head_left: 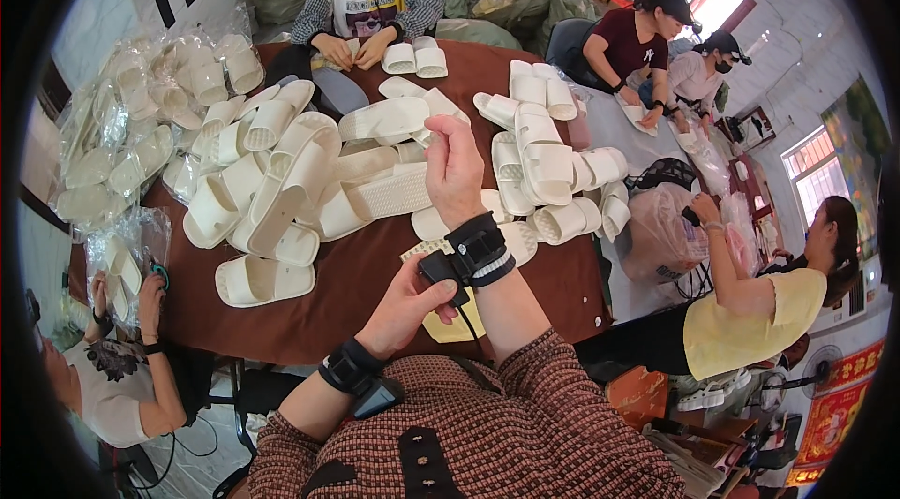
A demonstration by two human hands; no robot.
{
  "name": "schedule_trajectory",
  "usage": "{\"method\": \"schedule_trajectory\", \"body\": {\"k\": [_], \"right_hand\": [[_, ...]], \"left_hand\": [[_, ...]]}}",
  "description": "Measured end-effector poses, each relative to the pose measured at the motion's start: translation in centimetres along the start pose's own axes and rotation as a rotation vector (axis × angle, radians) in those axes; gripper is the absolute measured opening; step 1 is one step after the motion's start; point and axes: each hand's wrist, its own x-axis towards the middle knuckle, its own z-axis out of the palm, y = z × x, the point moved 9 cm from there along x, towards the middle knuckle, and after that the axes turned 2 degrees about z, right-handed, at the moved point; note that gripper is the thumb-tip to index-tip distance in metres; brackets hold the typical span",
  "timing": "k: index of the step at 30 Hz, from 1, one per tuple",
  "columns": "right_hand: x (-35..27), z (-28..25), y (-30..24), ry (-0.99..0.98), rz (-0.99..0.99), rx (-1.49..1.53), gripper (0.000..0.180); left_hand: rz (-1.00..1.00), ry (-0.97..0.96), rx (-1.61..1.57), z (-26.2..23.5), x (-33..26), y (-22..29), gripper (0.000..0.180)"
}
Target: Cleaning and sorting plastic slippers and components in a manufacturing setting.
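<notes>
My left hand (403,311) is closed on a small black box (442,272) at the strap on my right wrist, its thumb pressed along the box's near side. A thin black cord hangs from the box. My right hand (454,171) is raised over the table, fingers curled in and nothing visible in them. Around it lie cream slide slippers (384,119), loosely heaped to the left and beyond. More slippers (544,161) are stacked on the right. A pale yellow piece (455,321) lies partly hidden beneath my forearms.
A brown cloth (347,302) covers the table. Plastic-bagged slippers (122,124) are piled at far left. One person (370,11) sits across; another (122,358) handles a bagged pair at left. Several people work on the right, near a large plastic bag (664,232).
</notes>
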Motion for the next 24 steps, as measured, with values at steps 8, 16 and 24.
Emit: {"method": "schedule_trajectory", "body": {"k": [8, 16, 24], "right_hand": [[-4.1, 3.1, 7.8, 0.066, 1.1, 1.163, 0.012], [-10.7, 4.1, 10.3, 0.293, 1.594, 2.017, 0.015], [-17.0, 4.0, 11.5, 0.279, 1.647, 1.994, 0.016]], "left_hand": [[0.112, -0.109, 0.372, 1.2, -0.7, 1.8, 0.045], [0.199, 0.349, 0.425, -10.6, -1.9, 6.3, 0.018], [0.731, 1.058, 1.527, -22.8, -8.0, 14.4, 0.029]]}}
